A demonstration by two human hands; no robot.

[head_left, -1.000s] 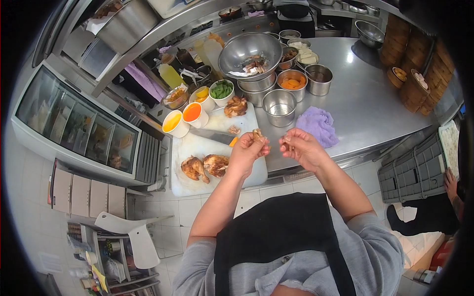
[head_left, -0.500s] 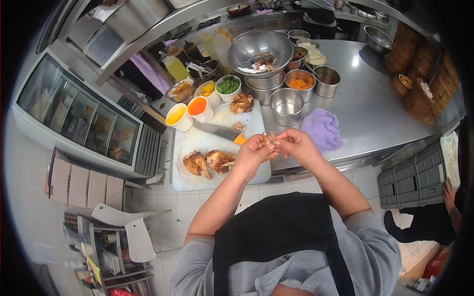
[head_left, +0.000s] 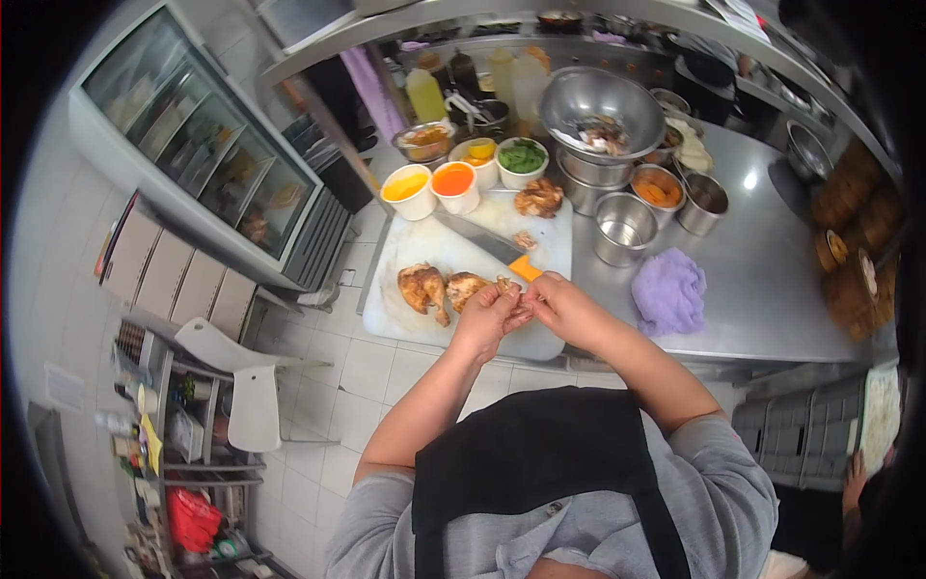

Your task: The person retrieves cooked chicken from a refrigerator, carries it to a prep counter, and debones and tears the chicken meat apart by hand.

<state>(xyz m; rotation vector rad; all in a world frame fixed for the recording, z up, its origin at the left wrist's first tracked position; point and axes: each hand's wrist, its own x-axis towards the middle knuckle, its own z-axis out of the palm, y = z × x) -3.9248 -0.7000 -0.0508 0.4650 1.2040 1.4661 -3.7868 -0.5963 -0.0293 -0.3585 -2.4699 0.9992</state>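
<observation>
And the hands are together now: a second ago they were well apart, and half a second ago they met out by the right edge of the cutting board point(head_left: 386, 314); here they work in over its near right part, with the whole view turned. The left hand point(head_left: 490, 315) curls palm-inward, thumb and fingers clamped around a small piece of meat point(head_left: 505, 286), which pokes up above the fingertips. The right hand point(head_left: 562, 305) comes across from its side, thumb and forefinger pinched on that same piece, the other fingers folded under. Both forearms angle inward from the body, wrists lifted above the board. Tight just beyond: the knife point(head_left: 526, 267) lies flat, its orange handle near the right fingertips, blade slanting away to the left. A roast chicken piece point(head_left: 463, 289) is partly covered by the left hand, with a chicken leg point(head_left: 420, 287) just beside it. The board's near edge runs beneath the wrists, its right edge under the right wrist. Past that, a steel pot point(head_left: 622, 232) and the purple cloth point(head_left: 669, 292) crowd the side; the widest bare stretch is the steel counter point(head_left: 762, 251) beyond the cloth.
</observation>
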